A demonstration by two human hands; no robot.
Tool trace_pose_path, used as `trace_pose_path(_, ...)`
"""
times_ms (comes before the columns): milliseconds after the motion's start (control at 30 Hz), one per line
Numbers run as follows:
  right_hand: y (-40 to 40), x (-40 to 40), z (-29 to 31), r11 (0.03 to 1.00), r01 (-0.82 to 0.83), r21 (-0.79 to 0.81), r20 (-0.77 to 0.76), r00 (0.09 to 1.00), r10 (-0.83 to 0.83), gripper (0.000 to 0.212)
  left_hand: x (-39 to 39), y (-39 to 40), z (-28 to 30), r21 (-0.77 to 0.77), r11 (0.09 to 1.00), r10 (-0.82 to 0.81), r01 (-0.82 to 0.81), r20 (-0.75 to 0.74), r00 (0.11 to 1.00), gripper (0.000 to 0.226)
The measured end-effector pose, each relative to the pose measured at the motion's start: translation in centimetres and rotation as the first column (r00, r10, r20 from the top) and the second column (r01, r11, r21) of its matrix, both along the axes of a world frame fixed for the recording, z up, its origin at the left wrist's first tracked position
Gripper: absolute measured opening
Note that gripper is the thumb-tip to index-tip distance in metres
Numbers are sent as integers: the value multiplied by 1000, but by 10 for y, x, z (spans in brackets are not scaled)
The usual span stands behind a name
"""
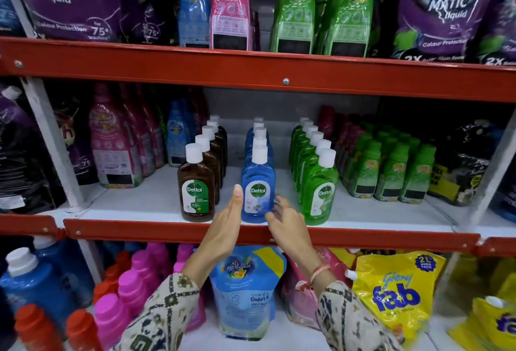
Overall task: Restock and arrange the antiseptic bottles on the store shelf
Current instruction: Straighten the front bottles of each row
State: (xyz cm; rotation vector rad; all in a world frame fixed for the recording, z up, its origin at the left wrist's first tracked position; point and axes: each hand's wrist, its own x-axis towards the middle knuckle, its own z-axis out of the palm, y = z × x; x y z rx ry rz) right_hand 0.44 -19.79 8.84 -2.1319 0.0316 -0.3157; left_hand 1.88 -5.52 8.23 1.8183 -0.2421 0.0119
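On the middle shelf, three rows of Dettol bottles stand from front to back. On the left is the brown row, in the centre the blue row, and on the right the green row. All bottles are upright, have white caps, and their labels face forward.

The left hand is flat and open, with the fingers straight and together. It stands in the gap between the front brown bottle and the front blue bottle, just beside the blue one, and holds nothing. The right hand is at the lower right side of the same blue bottle. Its grip is loosely open, the fingers are curled toward the bottle and blurred, so I cannot tell if they touch it. Both sleeves have a dark pattern.
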Motion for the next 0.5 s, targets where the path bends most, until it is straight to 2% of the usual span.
trace_pose_path(100,-2,-7,5,1000,-1,28,18,1000,1,52,-4,0,8,-46,998,-32,33,20,999,63)
trace_pose_path(333,-5,-7,6,997,-54,55,20,998,53,52,-7,-1,8,-81,997,-14,17,30,999,58)
trace_pose_path(500,-6,-7,5,996,-75,55,18,997,74,53,1,1,2,-58,998,15,-14,30,999,109)
